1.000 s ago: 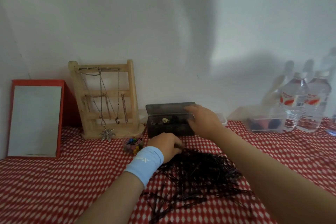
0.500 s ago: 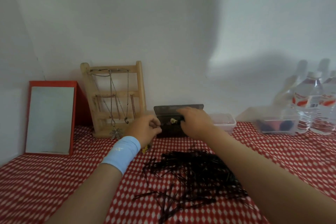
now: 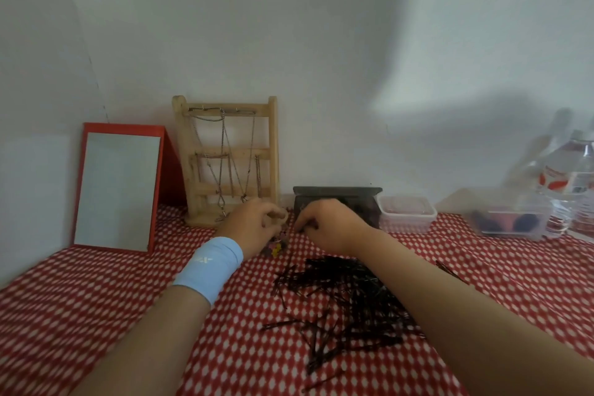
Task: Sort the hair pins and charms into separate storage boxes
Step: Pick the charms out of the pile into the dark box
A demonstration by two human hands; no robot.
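Observation:
A loose pile of black hair pins (image 3: 347, 296) lies on the red checked cloth in front of me. Small colourful charms (image 3: 277, 247) peek out from under my left hand (image 3: 254, 225), which has its fingers curled just right of the wooden stand. In front of the open dark storage box (image 3: 337, 198), my right hand (image 3: 328, 223) has its fingertips curled down to the cloth. Blur hides whether either hand holds anything. A small clear lidded box (image 3: 406, 212) stands right of the dark box.
A wooden jewellery stand (image 3: 228, 157) with hanging chains and a red-framed mirror (image 3: 119, 190) lean against the wall at the left. A clear container (image 3: 511, 223) with dark items and water bottles (image 3: 572, 183) stand at the right. One stray pin (image 3: 450, 270) lies apart.
My right hand has come down from the dark box to the cloth in front of it. My left hand has settled lower over the charms. The view has shifted to the left.

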